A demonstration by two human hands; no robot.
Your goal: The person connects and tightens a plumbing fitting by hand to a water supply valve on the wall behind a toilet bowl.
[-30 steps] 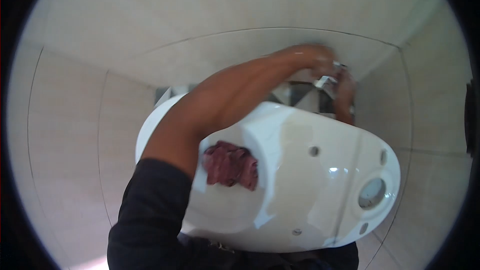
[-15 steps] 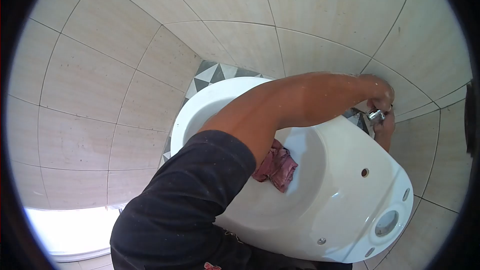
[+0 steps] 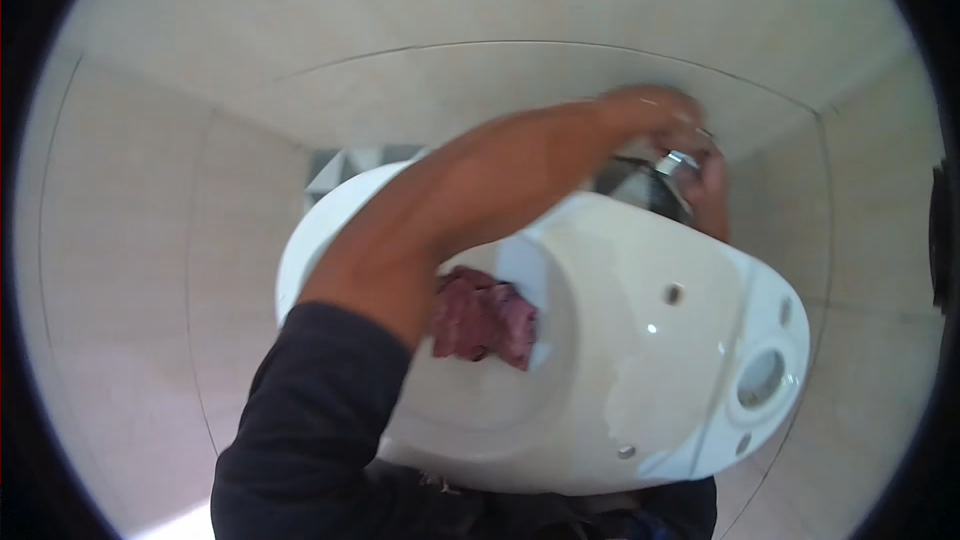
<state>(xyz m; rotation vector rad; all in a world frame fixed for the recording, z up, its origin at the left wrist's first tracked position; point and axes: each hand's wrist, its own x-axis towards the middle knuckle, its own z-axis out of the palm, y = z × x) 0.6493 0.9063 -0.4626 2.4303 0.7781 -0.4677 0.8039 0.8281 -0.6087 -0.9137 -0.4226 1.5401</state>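
Note:
My left hand [image 3: 672,118], at the end of the arm that stretches over the toilet [image 3: 640,370], is closed on a chrome valve-like fitting [image 3: 677,162] beside the wall. From behind the toilet's rear end comes my right hand [image 3: 711,196], its fingers closed round the lower side of the same fitting. Both hands are blurred, and the fitting's exact shape is partly covered. A crumpled dark pink cloth [image 3: 482,315] lies inside the white bowl, partly behind my left arm.
Beige wall tiles [image 3: 430,80] rise close behind the toilet and at both sides. Grey and white patterned floor [image 3: 345,168] shows between bowl and wall. The toilet's rear deck has a round opening [image 3: 762,378] and smaller holes. A dark object [image 3: 940,240] stands at the right edge.
The view has shifted and blurred, so toilet, cloth and hands appear further left. Both hands stay at the chrome fitting, whose visible angle has altered slightly.

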